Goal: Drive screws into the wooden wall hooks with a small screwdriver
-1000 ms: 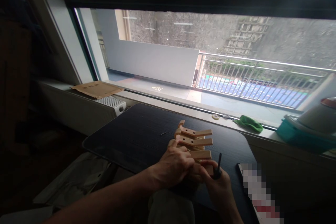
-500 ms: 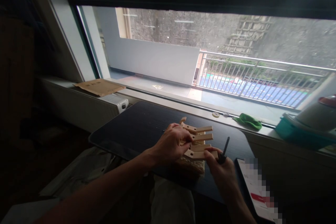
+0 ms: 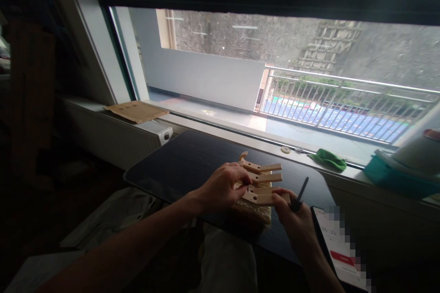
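Note:
Several pale, bent wooden strips with drilled holes lie side by side on a tan, textured block (image 3: 263, 219) near the table's front edge. My left hand (image 3: 228, 185) reaches over them with thumb and fingertips pinched together; whatever they hold is hidden. My right hand (image 3: 294, 215) is closed, thumb and finger on the right end of the nearest wooden strip (image 3: 263, 198). In that same hand sits a dark tool like a screwdriver (image 3: 302, 188), its thin shaft pointing up. The farthest wooden strip (image 3: 270, 167) lies untouched beyond my left fingers.
Under the work is a dark table (image 3: 178, 158) with rounded corners. A phone (image 3: 338, 242) lies right of my right hand. Along the windowsill are a green cloth (image 3: 328, 159) and a teal box (image 3: 381, 169). A brown envelope (image 3: 137, 111) rests on the radiator (image 3: 154, 130).
The whole view has shifted slightly, so everything sits a little farther right. Both hands keep nearly the same place on the wooden strips.

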`<act>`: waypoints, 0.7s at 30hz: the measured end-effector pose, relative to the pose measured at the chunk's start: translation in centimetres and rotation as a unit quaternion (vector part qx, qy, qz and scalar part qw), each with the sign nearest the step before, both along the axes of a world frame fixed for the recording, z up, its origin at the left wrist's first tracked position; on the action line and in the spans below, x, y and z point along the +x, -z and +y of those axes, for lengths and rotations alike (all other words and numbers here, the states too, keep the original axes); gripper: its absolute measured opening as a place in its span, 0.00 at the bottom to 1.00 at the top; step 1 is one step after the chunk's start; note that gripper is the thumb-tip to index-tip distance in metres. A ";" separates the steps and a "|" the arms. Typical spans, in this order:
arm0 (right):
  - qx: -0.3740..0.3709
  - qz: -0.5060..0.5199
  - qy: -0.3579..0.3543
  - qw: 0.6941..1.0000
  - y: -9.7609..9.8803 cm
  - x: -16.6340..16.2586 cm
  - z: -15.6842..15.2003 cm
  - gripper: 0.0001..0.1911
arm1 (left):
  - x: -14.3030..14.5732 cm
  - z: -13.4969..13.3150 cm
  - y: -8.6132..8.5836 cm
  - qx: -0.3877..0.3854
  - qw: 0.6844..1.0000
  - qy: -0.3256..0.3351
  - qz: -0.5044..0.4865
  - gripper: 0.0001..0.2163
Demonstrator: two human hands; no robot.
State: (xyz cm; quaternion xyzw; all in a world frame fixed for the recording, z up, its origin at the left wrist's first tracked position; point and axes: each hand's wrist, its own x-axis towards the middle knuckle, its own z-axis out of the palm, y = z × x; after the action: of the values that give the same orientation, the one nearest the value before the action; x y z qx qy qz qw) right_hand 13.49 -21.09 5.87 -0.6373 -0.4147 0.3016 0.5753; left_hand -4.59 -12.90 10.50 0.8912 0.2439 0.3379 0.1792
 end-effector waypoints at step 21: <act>-0.003 -0.030 0.039 0.999 0.7 0.3 0.2 0.23 | -0.3 1.4 1.6 0.104 0.992 0.012 0.073 0.05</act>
State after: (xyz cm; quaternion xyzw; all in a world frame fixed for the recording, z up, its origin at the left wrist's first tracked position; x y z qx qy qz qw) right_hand 13.79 -20.88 5.13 -0.6636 -0.4057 0.2612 0.5717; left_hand -4.87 -11.50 8.86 0.9303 0.2090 0.2929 0.0713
